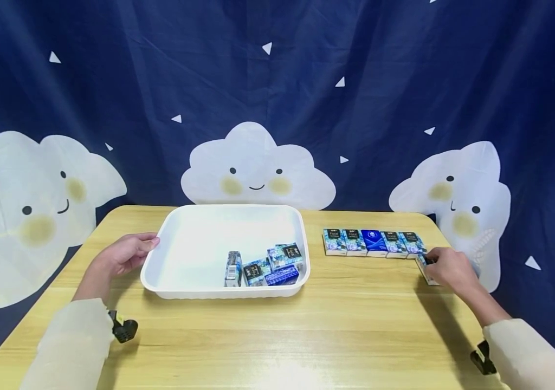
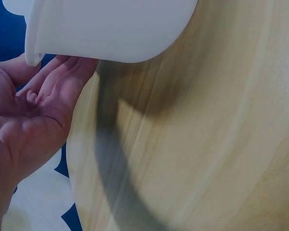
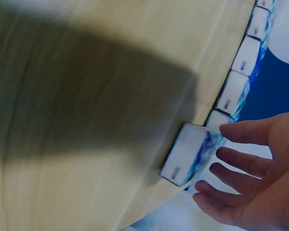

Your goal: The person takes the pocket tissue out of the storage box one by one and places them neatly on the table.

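Note:
A white plastic tray [image 1: 180, 292] stands on the table, left of centre. My left hand [image 1: 130, 252] grips its left rim, with the thumb at the rim and the fingers beneath it in the left wrist view. Several pocket tissue packs lie in the tray's right part, among them a dark blue pack [image 1: 282, 275] and one standing upright [image 1: 233, 268]. My right hand [image 1: 452, 268] is at a tissue pack [image 3: 184, 154] on the table, its fingers spread and loosely bent beside it. That pack sits at the near right end of a row of tissue packs [image 1: 375, 242].
The wooden table [image 1: 277, 330] ends at a dark blue curtain [image 1: 277, 81] printed with smiling clouds. The row of packs runs along the table's far right, with a gap between it and the tray. Black wrist cameras are strapped at both sleeves.

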Demonstrator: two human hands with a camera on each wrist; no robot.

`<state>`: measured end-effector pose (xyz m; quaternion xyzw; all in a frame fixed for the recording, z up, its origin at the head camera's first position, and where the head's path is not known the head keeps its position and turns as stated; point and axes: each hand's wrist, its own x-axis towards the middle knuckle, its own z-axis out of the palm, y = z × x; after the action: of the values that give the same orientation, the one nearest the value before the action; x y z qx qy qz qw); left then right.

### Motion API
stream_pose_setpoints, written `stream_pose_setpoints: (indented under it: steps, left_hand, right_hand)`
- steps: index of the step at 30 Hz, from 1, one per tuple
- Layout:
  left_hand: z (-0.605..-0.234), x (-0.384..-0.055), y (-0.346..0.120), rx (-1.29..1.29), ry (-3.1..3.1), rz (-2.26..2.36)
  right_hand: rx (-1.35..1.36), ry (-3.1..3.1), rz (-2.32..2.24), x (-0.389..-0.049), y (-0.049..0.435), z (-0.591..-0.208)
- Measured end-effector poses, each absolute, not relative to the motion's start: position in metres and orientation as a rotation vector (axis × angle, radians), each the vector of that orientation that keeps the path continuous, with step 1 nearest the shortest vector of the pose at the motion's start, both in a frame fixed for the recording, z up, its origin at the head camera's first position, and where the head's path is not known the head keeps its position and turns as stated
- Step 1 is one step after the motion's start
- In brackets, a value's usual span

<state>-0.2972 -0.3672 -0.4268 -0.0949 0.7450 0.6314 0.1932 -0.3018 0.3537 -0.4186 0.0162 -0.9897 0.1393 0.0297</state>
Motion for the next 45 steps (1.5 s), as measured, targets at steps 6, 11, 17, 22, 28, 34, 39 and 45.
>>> stream_pose_setpoints:
  steps: [6, 11, 17, 22, 28, 34, 39, 45]
  left_hand:
    - [-0.427, -0.296, -0.366, -0.274, 2.088, 1.771]
    - [-0.427, -0.297, -0.366, -0.244, 2.1, 1.77]
    - [-0.428, -0.297, -0.367, -0.217, 2.095, 1.779]
    - [-0.427, -0.298, -0.367, -0.223, 2.102, 1.765]
    - [-0.427, -0.299, -0.367, -0.231, 2.11, 1.744]
    - [-0.426, -0.299, -0.368, -0.23, 2.131, 1.726]
    - [-0.425, -0.299, -0.366, -0.23, 2.134, 1.724]
    - [-0.425, -0.298, -0.366, -0.235, 2.14, 1.718]
  right_hand:
    - [0.082, -3.055, 0.38, -0.304, 0.342, -0.411]
    - [0.145, -3.022, 0.396, -0.308, 0.324, -0.407]
    - [0.19, -3.04, 0.464, -0.311, 0.292, -0.4]
    - [0.307, -3.059, 0.535, -0.31, 0.258, -0.391]
    - [0.422, -3.092, 0.602, -0.307, 0.215, -0.382]
    - [0.499, -3.049, 0.665, -0.305, 0.178, -0.376]
    - [0.549, -2.994, 0.681, -0.301, 0.148, -0.374]
    - [0.611, -2.948, 0.679, -0.296, 0.116, -0.37]
